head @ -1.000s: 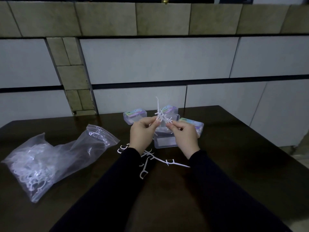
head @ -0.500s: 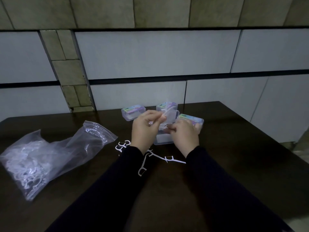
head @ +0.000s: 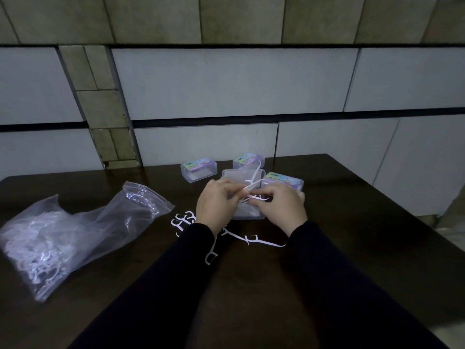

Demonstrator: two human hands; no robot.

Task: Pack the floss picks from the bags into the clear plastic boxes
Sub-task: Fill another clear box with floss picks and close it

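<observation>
**Observer:** What have you got hold of?

**Operator:** I have a small bunch of thin white plastic floss picks (head: 251,191). My left hand (head: 216,206) pinches them with curled fingers, and my right hand (head: 281,207) pinches the other side, right above the open clear plastic box (head: 249,215) on the dark wooden table (head: 352,235).

**Observer:** How will they handle?

**Operator:** I judge them very light, stiff, smooth and prone to tangle at their forked heads. I'd hold the straight handles, keeping them parallel.

**Observer:** And the rest?

**Operator:** Loose white picks (head: 201,233) lie near my wrists. The soft, crinkled clear plastic bag (head: 75,238) on my left holds many more. Three closed clear boxes with colourful labels (head: 198,170) stand behind.
</observation>
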